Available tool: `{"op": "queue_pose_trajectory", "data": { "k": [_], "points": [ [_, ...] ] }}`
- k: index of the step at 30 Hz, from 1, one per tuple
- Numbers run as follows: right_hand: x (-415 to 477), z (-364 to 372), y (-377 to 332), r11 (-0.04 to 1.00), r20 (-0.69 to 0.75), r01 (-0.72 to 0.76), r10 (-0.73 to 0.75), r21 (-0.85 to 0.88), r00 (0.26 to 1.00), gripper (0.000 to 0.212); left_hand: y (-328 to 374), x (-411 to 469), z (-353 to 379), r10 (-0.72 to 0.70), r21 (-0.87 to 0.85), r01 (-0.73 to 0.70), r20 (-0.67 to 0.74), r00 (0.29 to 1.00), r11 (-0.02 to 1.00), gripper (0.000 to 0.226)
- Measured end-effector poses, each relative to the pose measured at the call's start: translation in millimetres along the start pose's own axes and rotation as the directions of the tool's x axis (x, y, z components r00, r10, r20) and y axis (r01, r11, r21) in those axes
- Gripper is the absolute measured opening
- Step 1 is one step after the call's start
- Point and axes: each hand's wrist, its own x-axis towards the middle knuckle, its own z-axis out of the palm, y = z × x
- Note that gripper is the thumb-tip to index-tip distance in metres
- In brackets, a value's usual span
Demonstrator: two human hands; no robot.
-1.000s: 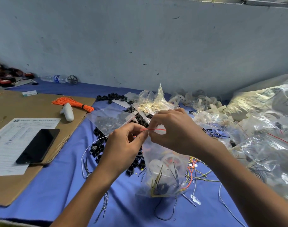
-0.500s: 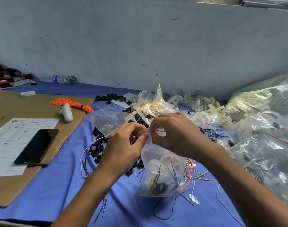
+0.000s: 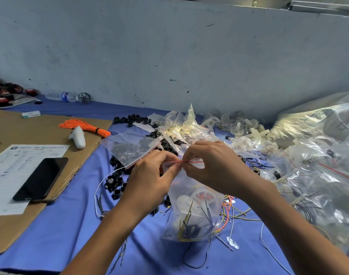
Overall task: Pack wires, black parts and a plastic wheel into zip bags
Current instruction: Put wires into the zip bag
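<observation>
Fingers (image 3: 175,169) of left hand (image 3: 149,181) and right hand (image 3: 215,167) are pinched on the zip bag (image 3: 195,213) seal (image 3: 196,161); gaps may be left by trapped wires (image 3: 186,223).

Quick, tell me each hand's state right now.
Left hand: pinching the red seal of the zip bag.
Right hand: pinching the same seal.

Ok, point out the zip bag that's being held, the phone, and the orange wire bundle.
zip bag (image 3: 193,211), head view, on its clear front, mid-height.
phone (image 3: 40,178), head view, middle of its black screen.
orange wire bundle (image 3: 88,127), head view, on the strands just left of the black tie.
</observation>
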Motion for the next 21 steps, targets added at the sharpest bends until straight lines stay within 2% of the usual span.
{"op": "queue_pose_trajectory", "data": {
  "k": [12, 21],
  "points": [
    [-6.1, 0.1, 5.7, 0.999, -0.038, -0.008, 0.01, 0.041, 0.999, 0.012, 3.3, -2.1, 4.4, 0.012, 0.022, -0.011, -0.019, 1.0, 1.0, 0.002],
    [-9.4, 1.3, 6.7, 1.0, -0.025, -0.005, 0.004, -0.017, 1.0, 0.011, 5.2, -1.4, 7.3, 0.014, 0.022, -0.013, -0.012, 1.0, 1.0, 0.004]
  ]
}}
